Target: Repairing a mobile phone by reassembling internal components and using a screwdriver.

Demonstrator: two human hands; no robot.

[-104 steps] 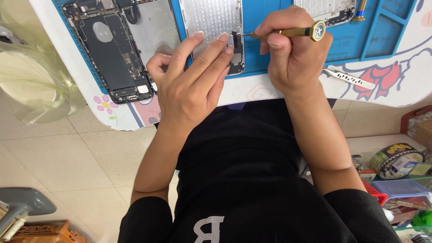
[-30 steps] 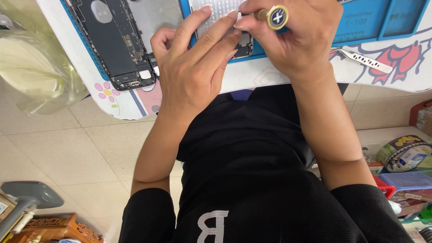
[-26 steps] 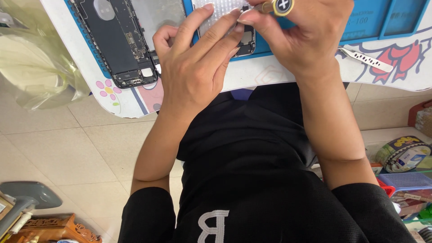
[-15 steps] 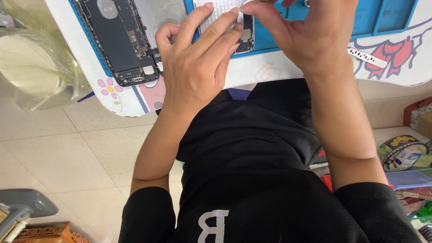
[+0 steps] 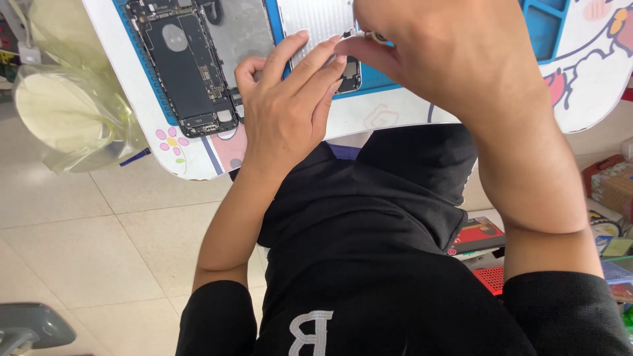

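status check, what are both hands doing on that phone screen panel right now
Left hand flat, fingers pressing the silver screen panel. Right hand pinched over its lower end; tool hidden. Opened phone body lies apart, left. Nothing blocking.

Bright, even daylight throughout; no hard glare. Soft sheen on the metal shield plate (image 5: 321, 20) just above the left hand (image 5: 287, 112), mild highlights on the open phone chassis (image 5: 184, 66) to that hand's left. Pale shine across the clear plastic bag (image 5: 66, 112) farther left, floor tiles (image 5: 99, 231) below it slightly washed out. Faint, diffuse shadow under the table (image 5: 395, 118) edge beneath both hands. Right hand (image 5: 448, 59) very close to the lens, large and a little soft, fingertips meeting the left hand's in slight blur. Black shirt (image 5: 369, 250) dark, folds barely readable. Wide-angle stretch toward the corners; clutter below the right forearm out of focus.
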